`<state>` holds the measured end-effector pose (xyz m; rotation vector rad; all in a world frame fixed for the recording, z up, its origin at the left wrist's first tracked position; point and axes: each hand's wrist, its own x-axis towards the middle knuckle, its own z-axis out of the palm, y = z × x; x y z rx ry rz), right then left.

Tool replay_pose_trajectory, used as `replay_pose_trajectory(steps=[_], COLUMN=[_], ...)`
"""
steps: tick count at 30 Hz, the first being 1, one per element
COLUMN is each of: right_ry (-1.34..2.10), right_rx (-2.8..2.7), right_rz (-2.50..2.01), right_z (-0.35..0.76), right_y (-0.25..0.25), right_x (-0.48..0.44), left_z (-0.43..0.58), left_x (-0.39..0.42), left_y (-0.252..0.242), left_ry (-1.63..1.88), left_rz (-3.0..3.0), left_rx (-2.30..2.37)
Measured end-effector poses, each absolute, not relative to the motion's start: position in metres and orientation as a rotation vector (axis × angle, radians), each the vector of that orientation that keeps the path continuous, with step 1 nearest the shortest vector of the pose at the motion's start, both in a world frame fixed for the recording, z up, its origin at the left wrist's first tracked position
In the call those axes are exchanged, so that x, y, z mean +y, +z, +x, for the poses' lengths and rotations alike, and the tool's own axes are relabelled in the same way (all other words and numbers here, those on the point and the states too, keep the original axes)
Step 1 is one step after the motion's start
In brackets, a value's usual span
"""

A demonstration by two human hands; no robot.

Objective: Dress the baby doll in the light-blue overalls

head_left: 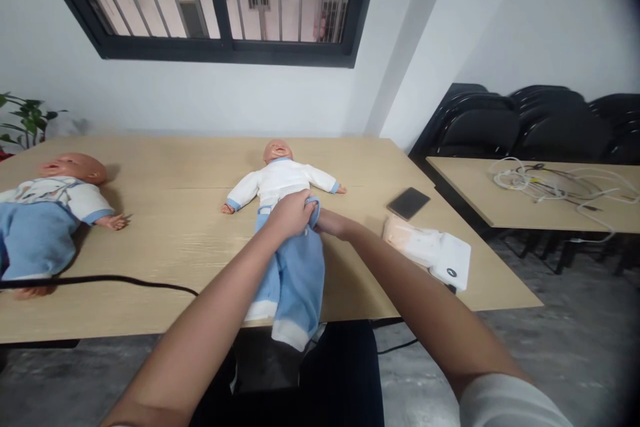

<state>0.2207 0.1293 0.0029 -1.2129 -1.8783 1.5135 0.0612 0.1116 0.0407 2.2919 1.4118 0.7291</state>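
The left hand (291, 214) clenches the trousers (295, 274) at the waistband, the right hand (333, 222) just beside, grip hidden, as the doll (280, 180) lies lengthwise on the table (165, 214), head away, legs over the near edge.

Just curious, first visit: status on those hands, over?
Left hand grips blue trousers' waistband. Right hand beside it, grip hidden. Doll supine on table. Nothing blocking.

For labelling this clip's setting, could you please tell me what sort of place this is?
Probably a training or meeting room: a baby doll and a second doll lie on a long wooden table, and black chairs stand stacked by the wall.
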Motion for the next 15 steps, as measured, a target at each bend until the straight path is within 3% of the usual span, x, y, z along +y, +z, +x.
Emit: replay_pose_trajectory(steps=[3,7,10,15], right_ry=[1.356,0.878,0.852,0.926], right_rx=[-1.624,-1.799,-1.941,-1.975], right_rz=[-1.442,-1.291,-1.222,-1.299], right_z=[0.227,0.233,0.235,0.238], right_y=[-0.008,-0.024,-0.035,-0.044], right_x=[0.113,0.079,0.065,0.084], left_z=[0.069,0.073,0.077,0.072], left_x=[0.132,0.164,0.171,0.119], left_y=[0.036,0.034,0.035,0.022], left_ry=[0.69,0.613,0.652,1.107], left_rz=[2.258,2.205,2.176,2.12], left_rx=[1.541,1.667,1.758,1.877])
